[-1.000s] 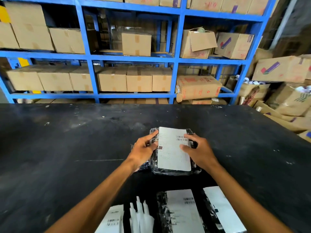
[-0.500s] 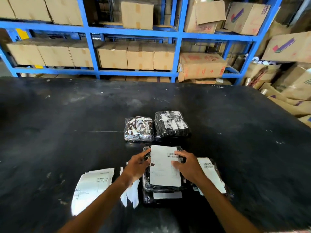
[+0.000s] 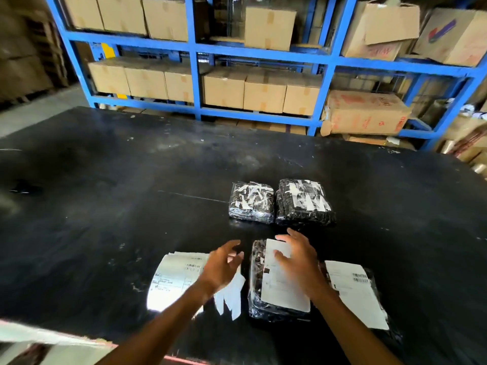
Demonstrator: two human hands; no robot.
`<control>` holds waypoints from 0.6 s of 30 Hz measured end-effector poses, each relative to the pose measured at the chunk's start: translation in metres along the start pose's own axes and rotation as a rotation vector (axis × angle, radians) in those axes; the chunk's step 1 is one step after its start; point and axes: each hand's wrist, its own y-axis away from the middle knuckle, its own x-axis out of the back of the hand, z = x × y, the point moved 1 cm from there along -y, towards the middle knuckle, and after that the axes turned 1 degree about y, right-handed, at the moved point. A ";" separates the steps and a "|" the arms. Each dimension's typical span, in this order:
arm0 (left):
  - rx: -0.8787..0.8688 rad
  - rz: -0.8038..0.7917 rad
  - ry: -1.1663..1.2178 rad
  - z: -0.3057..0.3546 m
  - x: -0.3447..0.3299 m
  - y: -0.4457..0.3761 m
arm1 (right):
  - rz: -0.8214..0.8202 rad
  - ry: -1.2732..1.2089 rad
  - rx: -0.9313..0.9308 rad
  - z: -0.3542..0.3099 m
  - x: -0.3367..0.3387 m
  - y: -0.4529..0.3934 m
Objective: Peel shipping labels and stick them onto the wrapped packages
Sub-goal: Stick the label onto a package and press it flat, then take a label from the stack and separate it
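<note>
A black plastic-wrapped package lies near the front of the black table, with a white shipping label on its top. My right hand hovers over that label, fingers spread and blurred. My left hand is open just left of the package, above a stack of white label sheets and peeled backing strips. A second labelled package lies to the right. Two wrapped packages without labels sit side by side further back.
Blue metal shelving full of cardboard boxes stands behind the table. More cartons pile up at the right. The table's near edge runs along the lower left.
Both hands have let go of the labelled package, now lying on the table. The left hand moved left off it; the right lifted above the label. The camera panned left.
</note>
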 end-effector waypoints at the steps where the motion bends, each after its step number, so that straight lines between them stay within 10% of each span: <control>1: 0.010 0.049 -0.027 -0.007 0.013 -0.001 | -0.009 -0.027 0.036 -0.012 -0.006 -0.005; 18: 0.436 0.358 -0.093 -0.132 0.111 0.020 | -0.700 0.254 0.265 -0.121 -0.152 -0.048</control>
